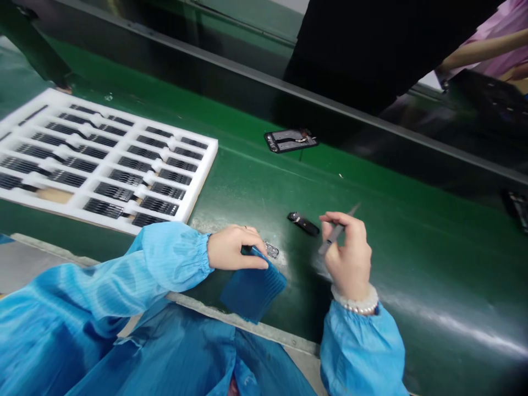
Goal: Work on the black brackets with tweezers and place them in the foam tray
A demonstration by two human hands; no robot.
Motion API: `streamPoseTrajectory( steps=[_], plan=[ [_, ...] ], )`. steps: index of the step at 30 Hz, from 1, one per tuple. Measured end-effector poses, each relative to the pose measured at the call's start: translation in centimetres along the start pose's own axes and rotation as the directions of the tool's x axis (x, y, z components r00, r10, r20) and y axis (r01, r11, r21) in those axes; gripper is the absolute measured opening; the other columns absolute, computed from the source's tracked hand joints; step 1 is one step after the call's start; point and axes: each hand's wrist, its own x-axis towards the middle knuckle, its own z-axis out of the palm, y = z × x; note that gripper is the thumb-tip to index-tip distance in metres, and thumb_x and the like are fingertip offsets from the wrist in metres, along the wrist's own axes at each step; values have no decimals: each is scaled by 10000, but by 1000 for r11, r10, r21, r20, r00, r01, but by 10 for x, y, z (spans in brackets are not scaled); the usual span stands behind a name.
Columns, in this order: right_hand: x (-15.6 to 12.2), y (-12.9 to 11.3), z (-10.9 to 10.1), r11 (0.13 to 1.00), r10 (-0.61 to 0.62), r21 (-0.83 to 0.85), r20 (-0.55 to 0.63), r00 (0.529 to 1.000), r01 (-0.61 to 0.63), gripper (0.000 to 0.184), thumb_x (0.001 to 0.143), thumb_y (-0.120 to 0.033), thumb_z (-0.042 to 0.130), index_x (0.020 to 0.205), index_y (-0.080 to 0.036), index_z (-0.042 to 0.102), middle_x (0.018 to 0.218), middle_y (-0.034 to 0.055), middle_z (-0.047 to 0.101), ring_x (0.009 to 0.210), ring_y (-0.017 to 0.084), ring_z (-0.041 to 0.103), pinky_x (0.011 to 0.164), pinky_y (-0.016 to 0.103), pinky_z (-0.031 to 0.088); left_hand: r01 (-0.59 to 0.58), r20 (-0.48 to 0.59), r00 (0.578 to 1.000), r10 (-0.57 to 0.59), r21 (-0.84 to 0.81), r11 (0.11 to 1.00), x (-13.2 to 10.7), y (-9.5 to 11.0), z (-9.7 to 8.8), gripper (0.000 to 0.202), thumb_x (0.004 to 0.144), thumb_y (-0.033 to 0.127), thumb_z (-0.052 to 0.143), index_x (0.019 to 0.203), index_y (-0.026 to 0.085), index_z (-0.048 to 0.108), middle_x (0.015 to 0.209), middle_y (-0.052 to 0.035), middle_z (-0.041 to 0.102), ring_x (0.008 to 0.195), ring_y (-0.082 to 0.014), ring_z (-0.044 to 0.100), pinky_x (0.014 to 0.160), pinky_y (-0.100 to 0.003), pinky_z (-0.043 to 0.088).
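My left hand (237,247) pinches the upper edge of a thin blue sheet (251,291) marked with rows of fine lines. Just beyond its fingertips a small silvery phone part (271,249) lies on the green bench. Gripped in my right hand (348,253) are slim grey tweezers (335,235), their pointed end angled up and away to the right. A narrow black part (303,224) with a light tip rests on the bench between the hands, left of the right fingers and apart from them.
At the left, a white foam tray (210,159) holds many black flat parts in slots. An opened phone frame (291,141) lies farther back, near a dark raised rail (247,71). Another dark device (517,209) is at the right edge. A person's arm (487,49) shows top right.
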Motion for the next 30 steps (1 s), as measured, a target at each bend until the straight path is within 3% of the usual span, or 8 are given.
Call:
streamPoseTrajectory(
  steps=[2, 5, 7, 10, 14, 18, 23, 30],
  plan=[
    [-15, -14, -2, 964, 136, 233, -31, 990, -125, 253, 915, -250, 480, 1160, -225, 540, 870, 42, 664, 834, 187, 636, 770, 367, 498, 154, -95, 984, -151, 22, 988, 0, 1, 1, 143, 766, 293, 690, 788, 152, 707, 732, -16, 690, 655, -96, 598, 643, -178, 460],
    [-39, -32, 3, 769, 208, 581, 166, 964, -266, 323, 940, -294, 444, 1251, -251, 518, 796, 18, 678, 633, 132, 627, 575, 289, 524, 295, -166, 944, -285, 42, 954, 1, 2, 2, 165, 749, 318, 704, 779, 157, 724, 608, 22, 645, 519, -60, 518, 511, -150, 384],
    [-51, -40, 8, 673, 251, 660, 222, 942, -335, 285, 932, -315, 466, 1182, -243, 584, 794, 22, 687, 599, 118, 625, 527, 265, 526, 324, -189, 932, -310, 52, 945, 1, 3, 2, 166, 738, 319, 714, 765, 156, 729, 552, 36, 612, 483, -51, 476, 483, -147, 352],
    [-56, -44, 13, 601, 319, 697, 239, 917, -391, 243, 922, -312, 491, 1103, -234, 633, 735, 13, 684, 618, 123, 642, 568, 277, 550, 345, -201, 923, -329, 52, 937, 2, 3, 3, 174, 733, 319, 722, 760, 148, 732, 556, 33, 618, 481, -50, 472, 490, -150, 351],
    [-53, -44, 12, 647, 367, 644, 207, 907, -408, 221, 830, -256, 637, 1049, -254, 664, 786, 14, 699, 623, 127, 652, 563, 274, 559, 334, -204, 927, -316, 59, 941, 1, 2, 3, 166, 732, 313, 729, 750, 148, 736, 541, 36, 611, 487, -53, 485, 494, -152, 351],
    [-53, -46, 11, 717, 272, 614, 191, 943, -331, 201, 795, -213, 669, 987, -266, 696, 961, 38, 675, 764, 155, 681, 677, 310, 587, 278, -179, 949, -259, 90, 956, 1, 2, 2, 154, 737, 307, 731, 746, 153, 734, 567, 34, 630, 507, -56, 510, 510, -151, 362],
    [-55, -48, 12, 655, 332, 634, 247, 911, -410, 207, 780, -220, 687, 986, -239, 678, 939, 44, 694, 743, 161, 693, 684, 321, 609, 221, -169, 966, -197, 134, 966, 0, 2, 1, 172, 745, 321, 728, 716, 151, 719, 549, 45, 604, 495, -51, 504, 513, -151, 360],
    [-52, -49, 11, 670, 302, 613, 290, 908, -418, 185, 791, -219, 680, 975, -238, 688, 919, 37, 718, 792, 174, 702, 779, 350, 596, 184, -128, 978, -163, 172, 968, -1, 3, 1, 216, 787, 369, 683, 730, 163, 712, 575, 37, 614, 509, -57, 522, 518, -153, 365]
  ],
)
